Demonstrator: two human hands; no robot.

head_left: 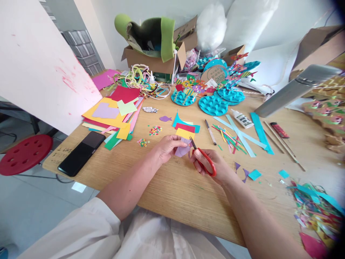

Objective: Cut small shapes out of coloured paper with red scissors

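Between thumb and fingers, my left hand pinches a small piece of light purple paper above the table's front half. A pair of red-handled scissors sits in my right hand, its dark blades at the paper's right edge. A narrow strip of the paper hangs beside the blades. Just beyond lie yellow, red and blue paper pieces. A cut-out purple paper fish rests farther back, near a small pile of coloured paper dots.
Stacked coloured paper and a black phone lie at left. A pen, paper strips, a glue bottle and a grey flask stand or lie right. Paper scraps heap at the right front. Blue decorated discs sit behind.
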